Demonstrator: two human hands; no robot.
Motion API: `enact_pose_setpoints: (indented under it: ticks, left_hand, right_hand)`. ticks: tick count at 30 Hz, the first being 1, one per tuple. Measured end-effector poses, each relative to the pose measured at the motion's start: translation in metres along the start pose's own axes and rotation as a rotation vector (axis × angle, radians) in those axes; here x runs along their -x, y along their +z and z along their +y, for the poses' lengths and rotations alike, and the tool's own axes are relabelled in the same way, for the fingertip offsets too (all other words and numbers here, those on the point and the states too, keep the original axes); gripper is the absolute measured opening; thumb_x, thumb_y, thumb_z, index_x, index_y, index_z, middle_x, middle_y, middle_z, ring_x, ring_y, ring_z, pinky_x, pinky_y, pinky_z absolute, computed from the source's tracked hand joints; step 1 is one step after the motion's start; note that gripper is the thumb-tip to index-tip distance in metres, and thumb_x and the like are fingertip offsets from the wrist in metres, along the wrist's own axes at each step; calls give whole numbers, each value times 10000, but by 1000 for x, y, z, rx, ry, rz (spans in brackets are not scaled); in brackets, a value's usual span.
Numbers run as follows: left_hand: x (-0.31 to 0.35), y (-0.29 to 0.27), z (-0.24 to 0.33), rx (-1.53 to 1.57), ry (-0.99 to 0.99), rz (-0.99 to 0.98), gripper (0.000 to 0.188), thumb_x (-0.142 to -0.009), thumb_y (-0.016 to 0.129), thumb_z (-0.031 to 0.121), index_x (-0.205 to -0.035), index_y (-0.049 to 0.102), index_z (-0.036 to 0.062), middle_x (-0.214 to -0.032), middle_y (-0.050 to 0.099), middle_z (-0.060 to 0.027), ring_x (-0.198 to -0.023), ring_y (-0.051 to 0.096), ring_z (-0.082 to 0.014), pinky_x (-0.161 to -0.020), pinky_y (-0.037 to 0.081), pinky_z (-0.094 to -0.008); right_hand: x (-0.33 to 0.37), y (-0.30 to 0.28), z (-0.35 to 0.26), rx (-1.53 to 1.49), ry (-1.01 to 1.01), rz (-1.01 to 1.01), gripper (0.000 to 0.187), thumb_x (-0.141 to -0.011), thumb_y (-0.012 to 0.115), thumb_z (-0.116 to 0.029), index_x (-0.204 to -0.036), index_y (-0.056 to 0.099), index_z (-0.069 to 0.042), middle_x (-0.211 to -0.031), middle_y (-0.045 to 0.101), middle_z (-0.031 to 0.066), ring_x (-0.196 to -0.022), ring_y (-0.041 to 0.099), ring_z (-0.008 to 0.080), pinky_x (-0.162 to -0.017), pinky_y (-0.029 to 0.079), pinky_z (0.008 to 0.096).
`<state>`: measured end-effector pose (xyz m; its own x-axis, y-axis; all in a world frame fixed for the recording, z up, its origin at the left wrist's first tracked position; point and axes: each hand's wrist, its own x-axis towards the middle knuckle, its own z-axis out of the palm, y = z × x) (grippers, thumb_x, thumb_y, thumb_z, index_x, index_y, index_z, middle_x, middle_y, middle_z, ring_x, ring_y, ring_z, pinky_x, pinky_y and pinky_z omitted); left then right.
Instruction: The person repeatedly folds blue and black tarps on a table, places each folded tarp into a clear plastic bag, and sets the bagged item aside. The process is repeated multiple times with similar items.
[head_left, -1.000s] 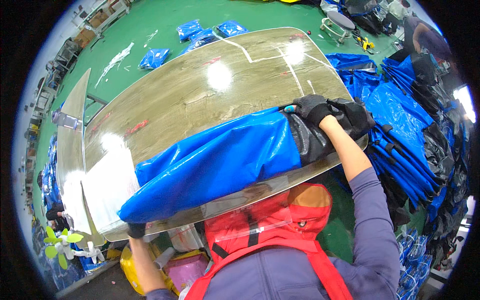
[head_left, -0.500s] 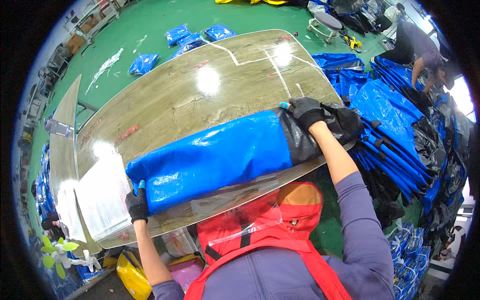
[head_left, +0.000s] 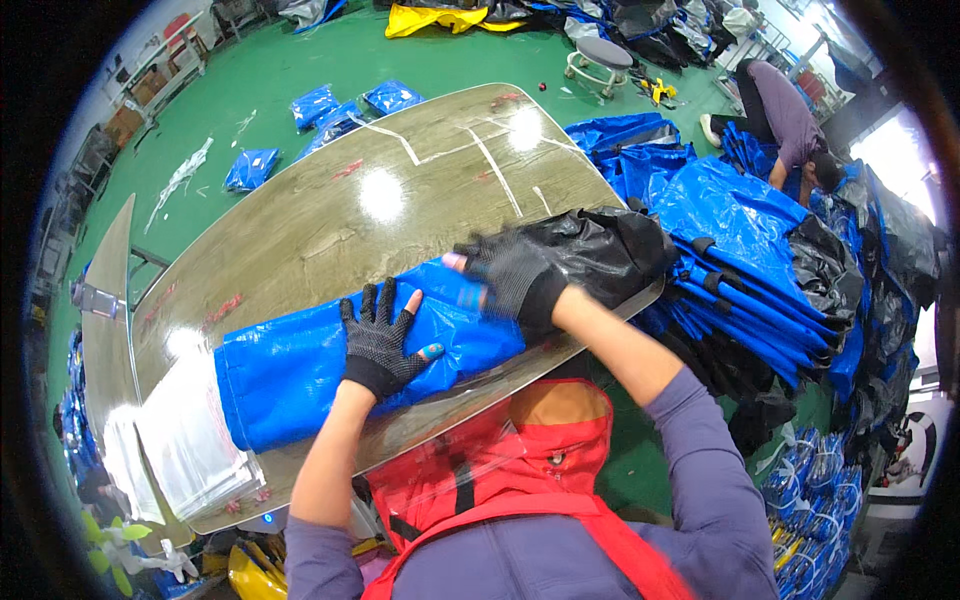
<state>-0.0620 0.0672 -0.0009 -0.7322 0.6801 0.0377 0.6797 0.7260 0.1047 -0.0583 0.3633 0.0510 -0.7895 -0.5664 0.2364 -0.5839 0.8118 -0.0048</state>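
A folded blue tarp-like sheet [head_left: 285,375] lies across the near part of the wood-patterned table, with a black section [head_left: 600,245] at its right end. My left hand [head_left: 380,340], in a dark dotted glove with some fingertips showing, rests flat on the middle of the blue part, fingers spread. Over the seam between blue and black is my right hand [head_left: 515,275], gloved alike. It is blurred by motion, with thumb and fingers apart and nothing visible held in it. A stack of clear plastic bags [head_left: 195,425] lies at the blue sheet's left end, partly beneath it.
The table [head_left: 300,250] has white tape lines at its far right. Blue packets [head_left: 250,170] lie on the green floor beyond. To the right are piled blue and black sheets [head_left: 740,220], where another person [head_left: 790,110] bends down. A round stool [head_left: 603,55] stands farther back.
My left hand has left the sheet's left end and now lies spread on its middle. My right hand has moved left from the black section to the seam. The view has shifted.
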Motion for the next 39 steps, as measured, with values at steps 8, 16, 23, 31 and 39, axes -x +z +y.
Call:
enact_pose_setpoints:
  ticks: [8, 16, 23, 31, 39]
  left_hand:
    - [94, -95, -112, -267, -772, -480, 727, -878, 437, 523, -1484, 271, 158, -1538, 242, -140, -1431, 126, -386, -1105, 36, -629]
    - [-52, -13, 74, 125, 146, 200, 827, -774, 629, 494, -1412, 370, 36, -1476, 285, -266, -1386, 234, -420, -1134, 112, -547]
    - [-73, -24, 100, 213, 90, 160, 900, -745, 623, 587, -1375, 393, -14, -1445, 320, -290, -1371, 251, -434, -1136, 104, -551]
    - [-93, -7, 128, 228, 101, 167, 860, -751, 589, 617, -1366, 430, 37, -1427, 344, -279, -1362, 257, -436, -1126, 104, -574]
    - [-91, -40, 124, 489, 139, -79, 575, -920, 461, 414, -1404, 410, 107, -1470, 346, -163, -1372, 275, -319, -1156, 135, -434]
  right_hand:
    - [14, 25, -28, -93, 183, -92, 729, -848, 437, -641, -1457, 329, -255, -1488, 323, 160, -1373, 257, 425, -1084, 138, 638]
    - [30, -33, -10, -300, 392, -131, 521, -825, 538, -329, -1290, 516, -95, -1161, 603, 162, -1101, 543, 337, -975, 370, 469]
    - [113, -35, 58, 230, 625, -6, 452, -893, 483, -353, -1301, 538, -165, -1374, 485, 83, -1322, 372, 309, -1075, 240, 563]
    - [162, 11, 41, -1004, 1001, 1533, 358, -861, 610, -36, -1208, 547, 18, -1275, 550, 159, -1047, 578, 298, -933, 482, 391]
    - [58, -49, -62, -499, 482, 447, 706, -687, 724, -129, -1339, 465, -47, -1172, 558, 228, -1032, 555, 404, -906, 443, 476]
